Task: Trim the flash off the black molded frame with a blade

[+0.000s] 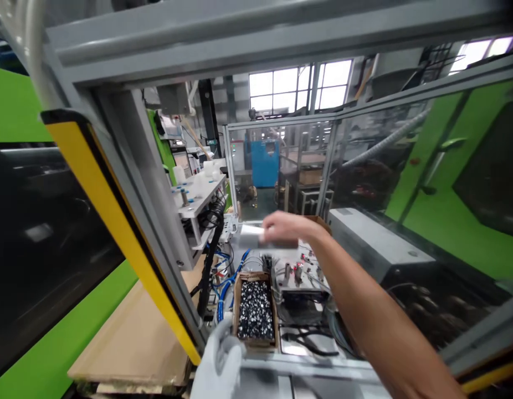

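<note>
Grey piece point(250, 237) in right fingers point(271, 221) (blurred)

Your right hand point(287, 226) is blurred, as is the pale cylindrical part point(250, 238) in it; you can't make out where your fingers point(270, 221) end on it. Your right forearm point(364, 299) runs off the bottom edge. Your gloved left hand point(218, 360) is blurred and cut off below. The pieces point(255, 310) in the cardboard box point(237, 305) are too small to identify.
</note>
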Action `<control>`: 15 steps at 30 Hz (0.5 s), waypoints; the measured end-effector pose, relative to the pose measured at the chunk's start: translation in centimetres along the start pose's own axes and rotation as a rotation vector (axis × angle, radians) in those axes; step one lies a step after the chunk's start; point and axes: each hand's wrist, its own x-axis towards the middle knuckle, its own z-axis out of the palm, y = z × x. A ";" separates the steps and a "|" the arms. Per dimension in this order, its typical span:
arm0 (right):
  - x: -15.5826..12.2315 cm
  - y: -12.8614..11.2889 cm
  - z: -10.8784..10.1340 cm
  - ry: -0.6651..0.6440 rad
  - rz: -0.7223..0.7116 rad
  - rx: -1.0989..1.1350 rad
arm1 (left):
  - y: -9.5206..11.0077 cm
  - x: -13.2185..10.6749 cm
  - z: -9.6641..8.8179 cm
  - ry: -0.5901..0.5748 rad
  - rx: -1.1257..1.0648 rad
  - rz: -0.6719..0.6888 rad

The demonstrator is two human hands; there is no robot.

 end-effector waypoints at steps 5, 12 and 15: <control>-6.7 0.7 4.8 -0.597 -0.519 -0.432 | 3.5 3.8 2.2 -0.292 -0.023 -0.058; -8.1 4.8 7.2 0.328 -0.058 -0.024 | -0.2 4.1 3.1 0.270 0.246 -0.008; -8.2 6.7 10.6 0.105 0.079 0.284 | -1.2 4.1 3.9 0.370 0.317 0.049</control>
